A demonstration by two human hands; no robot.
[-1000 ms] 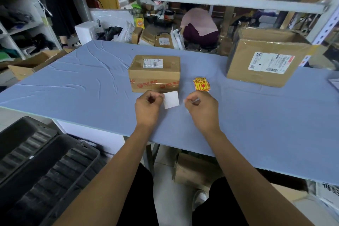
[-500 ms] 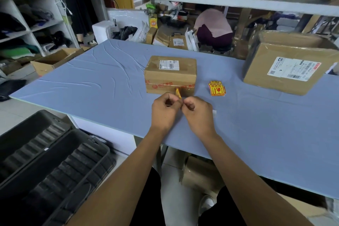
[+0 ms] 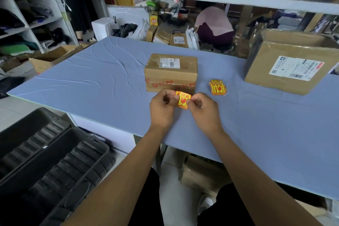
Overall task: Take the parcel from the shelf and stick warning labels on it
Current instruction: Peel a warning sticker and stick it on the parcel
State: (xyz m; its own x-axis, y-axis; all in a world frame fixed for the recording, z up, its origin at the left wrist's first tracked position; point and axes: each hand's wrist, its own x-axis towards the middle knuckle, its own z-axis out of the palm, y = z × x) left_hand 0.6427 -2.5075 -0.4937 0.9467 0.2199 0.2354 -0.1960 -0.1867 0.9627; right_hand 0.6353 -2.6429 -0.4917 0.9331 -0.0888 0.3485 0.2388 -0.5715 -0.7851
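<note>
A small brown parcel (image 3: 171, 73) with a white shipping label on top and red printed tape on its front sits on the blue table (image 3: 91, 86). Just in front of it, my left hand (image 3: 161, 110) and my right hand (image 3: 203, 111) pinch the two sides of one yellow-and-red warning label (image 3: 182, 101), printed face towards me. The label hangs slightly below the parcel's front face, and whether it touches the parcel I cannot tell. A small stack of the same warning labels (image 3: 217, 87) lies on the table to the parcel's right.
A larger cardboard box (image 3: 291, 62) with a shipping label stands at the table's right rear. A black plastic crate (image 3: 45, 161) sits on the floor at my left. Shelves with boxes run overhead, and a person (image 3: 213, 24) crouches beyond the table.
A second ago my left hand held a white backing sheet and my hands were apart. They came together, and now both hold a label turned face-on in front of the parcel.
</note>
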